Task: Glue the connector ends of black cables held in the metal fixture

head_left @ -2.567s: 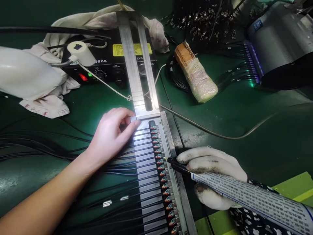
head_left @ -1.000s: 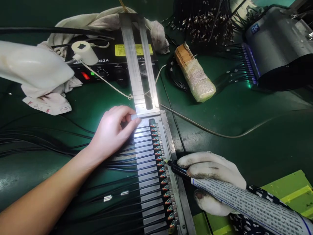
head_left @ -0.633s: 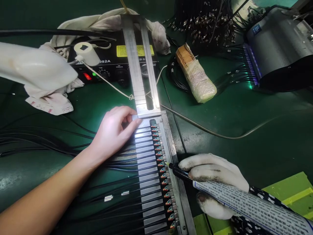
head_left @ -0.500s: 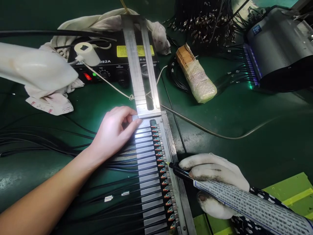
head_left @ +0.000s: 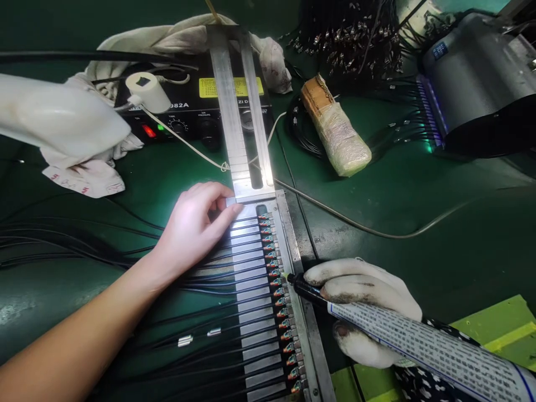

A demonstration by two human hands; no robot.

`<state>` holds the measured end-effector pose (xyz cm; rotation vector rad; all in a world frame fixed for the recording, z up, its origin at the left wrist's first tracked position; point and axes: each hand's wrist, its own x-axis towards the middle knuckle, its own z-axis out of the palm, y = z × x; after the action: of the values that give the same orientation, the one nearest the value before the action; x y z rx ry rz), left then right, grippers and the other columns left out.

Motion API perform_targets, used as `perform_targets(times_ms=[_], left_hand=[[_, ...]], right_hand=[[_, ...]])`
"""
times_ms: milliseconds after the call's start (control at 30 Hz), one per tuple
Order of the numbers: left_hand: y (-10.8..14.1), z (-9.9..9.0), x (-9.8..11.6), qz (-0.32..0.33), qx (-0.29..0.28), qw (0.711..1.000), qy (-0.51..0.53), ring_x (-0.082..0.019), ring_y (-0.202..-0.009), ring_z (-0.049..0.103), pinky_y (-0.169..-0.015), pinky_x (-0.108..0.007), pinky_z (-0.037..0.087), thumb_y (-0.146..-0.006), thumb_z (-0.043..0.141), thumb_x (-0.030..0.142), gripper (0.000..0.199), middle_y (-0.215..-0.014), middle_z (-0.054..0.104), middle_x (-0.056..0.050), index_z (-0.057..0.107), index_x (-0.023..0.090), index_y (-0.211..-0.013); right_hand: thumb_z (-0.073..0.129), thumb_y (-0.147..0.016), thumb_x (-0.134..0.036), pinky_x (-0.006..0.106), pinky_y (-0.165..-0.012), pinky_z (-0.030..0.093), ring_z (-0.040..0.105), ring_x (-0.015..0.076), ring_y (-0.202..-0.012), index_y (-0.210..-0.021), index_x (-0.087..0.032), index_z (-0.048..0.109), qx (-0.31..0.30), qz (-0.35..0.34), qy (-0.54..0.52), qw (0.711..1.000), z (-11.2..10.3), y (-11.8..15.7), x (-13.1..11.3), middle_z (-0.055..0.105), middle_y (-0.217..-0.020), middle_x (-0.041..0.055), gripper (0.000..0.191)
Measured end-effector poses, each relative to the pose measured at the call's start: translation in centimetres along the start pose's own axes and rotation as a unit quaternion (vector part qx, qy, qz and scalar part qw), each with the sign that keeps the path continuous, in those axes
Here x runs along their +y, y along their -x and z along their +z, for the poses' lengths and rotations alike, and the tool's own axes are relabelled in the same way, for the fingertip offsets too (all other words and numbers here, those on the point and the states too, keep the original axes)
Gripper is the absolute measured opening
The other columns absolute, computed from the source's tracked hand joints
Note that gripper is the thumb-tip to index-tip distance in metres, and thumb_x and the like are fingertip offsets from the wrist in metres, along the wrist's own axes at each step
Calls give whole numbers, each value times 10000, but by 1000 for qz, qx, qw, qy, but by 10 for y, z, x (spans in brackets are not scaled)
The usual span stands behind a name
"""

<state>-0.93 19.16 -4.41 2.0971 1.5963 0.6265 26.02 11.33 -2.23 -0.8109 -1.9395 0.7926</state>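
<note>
My bare left hand point(head_left: 195, 223) is closed on the upper left end of a long metal fixture point(head_left: 251, 268), with thumb and forefinger at its edge. Across the fixture lies a row of black cables point(head_left: 209, 261), their small connectors with coloured wires point(head_left: 277, 282) lined up along the right side. My gloved right hand point(head_left: 368, 301) is wrapped round a glue dispenser point(head_left: 402, 329), a thick tube with a printed wrap and black front end. Its thin yellowish tip points left, right by a connector midway along the row; I cannot tell if it touches.
Behind the fixture stands a black control box point(head_left: 192, 120) with dials and lit switches. A white lamp arm point(head_left: 84, 111) reaches in from the left. At right is a grey curing lamp point(head_left: 477, 84) with cables under it. A wrapped block point(head_left: 339, 134) and a cable bundle point(head_left: 347, 39) lie behind.
My right hand and the glue dispenser have shifted slightly left, the tip moving a little up along the connector row. My left hand stays in place.
</note>
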Motion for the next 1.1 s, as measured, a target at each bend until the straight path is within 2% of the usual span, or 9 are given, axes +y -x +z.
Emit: perform_targets(times_ms=[133,500,700,867,1100], left_hand=[[0,0,0,1,0,1000,1,-181,-736,534,-555,-268,367,-893,563,467,293,-768,568,-16,621,181,-918],[0,0,1,-6,0,1000,0,-186,-747,537,-553,-262,375,-891,544,476,302,-784,578,-23,622,188,-932],[0,0,1,-14,-2,1000,-1,-195,-751,553,-564,-270,397,-881,539,505,334,-783,589,-29,626,188,-941],[0,1,0,-23,1,1000,-3,-183,-739,558,-562,-265,395,-883,556,487,310,-780,588,-21,631,194,-949],[0,1,-1,-13,-2,1000,-4,-180,-741,549,-565,-267,386,-884,562,494,317,-784,588,-20,627,189,-939]], right_hand=[[632,-775,-202,298,-724,628,737,218,-843,-952,-146,648,4,1,2,1000,1,0,-1,737,-931,111,187],[670,-802,-273,318,-720,628,734,229,-860,-960,-159,652,19,-15,26,999,0,6,-3,739,-952,94,195],[577,-921,-270,317,-780,621,713,216,-937,-1057,-137,632,45,-28,-21,998,-2,16,-9,722,-942,90,198],[615,-855,-233,299,-756,628,730,214,-884,-998,-135,646,8,-24,7,1000,1,15,-11,731,-906,89,176],[625,-814,-228,301,-749,630,736,219,-864,-974,-136,650,3,-19,9,1000,2,10,-7,738,-912,105,185]])
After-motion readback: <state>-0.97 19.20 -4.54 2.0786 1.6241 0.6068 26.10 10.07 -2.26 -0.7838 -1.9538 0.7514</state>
